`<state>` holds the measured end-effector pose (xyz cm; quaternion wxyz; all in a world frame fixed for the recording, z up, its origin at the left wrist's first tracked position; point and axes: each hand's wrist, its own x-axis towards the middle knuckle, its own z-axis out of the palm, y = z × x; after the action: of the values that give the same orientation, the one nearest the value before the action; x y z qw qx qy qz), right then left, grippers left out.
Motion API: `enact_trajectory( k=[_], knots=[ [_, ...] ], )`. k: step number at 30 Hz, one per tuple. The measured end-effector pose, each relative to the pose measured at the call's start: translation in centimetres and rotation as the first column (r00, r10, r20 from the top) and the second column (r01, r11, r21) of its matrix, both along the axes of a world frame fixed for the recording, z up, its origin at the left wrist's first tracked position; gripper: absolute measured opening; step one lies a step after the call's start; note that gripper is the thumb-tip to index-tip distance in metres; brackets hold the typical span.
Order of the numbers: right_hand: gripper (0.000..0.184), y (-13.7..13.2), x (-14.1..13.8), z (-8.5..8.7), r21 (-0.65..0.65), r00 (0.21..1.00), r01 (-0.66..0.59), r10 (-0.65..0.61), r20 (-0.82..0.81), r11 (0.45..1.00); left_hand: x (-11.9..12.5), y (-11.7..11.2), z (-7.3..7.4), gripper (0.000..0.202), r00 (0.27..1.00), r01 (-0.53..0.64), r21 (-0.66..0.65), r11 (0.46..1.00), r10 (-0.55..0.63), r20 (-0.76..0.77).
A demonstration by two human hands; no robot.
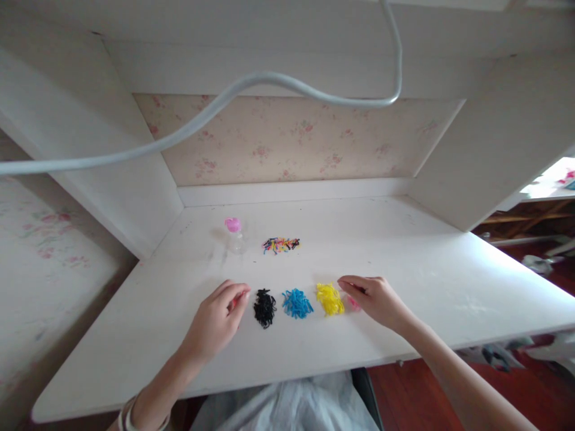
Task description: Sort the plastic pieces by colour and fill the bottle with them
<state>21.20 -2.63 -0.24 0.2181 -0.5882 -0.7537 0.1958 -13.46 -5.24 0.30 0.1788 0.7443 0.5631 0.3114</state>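
Observation:
My left hand is closed just left of a pile of black rubber bands, its fingertips pinched. A bit of red shows by its fingers, but I cannot tell whether it is held or lies behind them. On the right, my right hand is pinched too, with its tips at the edge of the yellow rubber bands; anything in them is too small to make out. Pink rubber bands lie partly hidden under that hand. Blue rubber bands sit between the black and yellow piles.
Farther back on the white table lies a mixed-colour heap of rubber bands. Left of it is a small clear container with a pink top. A white cable crosses the upper view. White panels flank the table.

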Motion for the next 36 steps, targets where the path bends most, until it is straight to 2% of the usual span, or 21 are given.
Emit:
enact_trajectory(
  k=[3,5,9,14,18,23,28,36],
  knots=[
    [0.037,-0.3,1.1,-0.3,0.055,0.996,0.069,-0.065,-0.063,0.996,2.2,2.2,1.2,0.025,0.994,0.094,-0.005,0.996,-0.094,-0.061],
    [0.036,-0.5,2.2,-0.9,0.085,0.981,0.168,-0.158,-0.114,0.982,3.3,3.9,1.4,0.023,0.982,0.129,-0.014,0.992,-0.129,-0.137],
    [0.041,-0.7,4.7,-3.0,0.051,0.890,0.415,-0.394,-0.231,0.908,5.0,7.3,0.8,0.021,0.936,0.116,-0.057,0.992,-0.128,-0.327],
    [0.040,-1.6,6.1,-4.9,-0.061,0.774,0.542,-0.525,-0.354,0.838,6.9,10.7,-0.3,0.024,0.898,0.073,-0.065,0.995,-0.094,-0.430],
    [0.042,-2.0,6.2,-5.1,-0.087,0.733,0.577,-0.562,-0.384,0.812,8.0,12.9,-1.1,0.028,0.864,0.059,-0.060,0.996,-0.081,-0.497],
    [0.043,-1.8,6.2,-5.2,-0.085,0.738,0.569,-0.553,-0.387,0.818,8.5,14.5,-2.0,0.028,0.829,0.064,-0.049,0.997,-0.080,-0.554],
    [0.041,-1.8,6.4,-5.5,-0.063,0.749,0.561,-0.539,-0.387,0.825,8.6,14.9,-2.5,0.030,0.811,0.049,-0.035,0.998,-0.060,-0.582],
    [0.042,-1.9,6.1,-5.1,-0.081,0.737,0.569,-0.551,-0.392,0.818,8.4,14.7,-2.2,0.033,0.813,0.064,-0.015,0.998,-0.061,-0.579]
  ],
)
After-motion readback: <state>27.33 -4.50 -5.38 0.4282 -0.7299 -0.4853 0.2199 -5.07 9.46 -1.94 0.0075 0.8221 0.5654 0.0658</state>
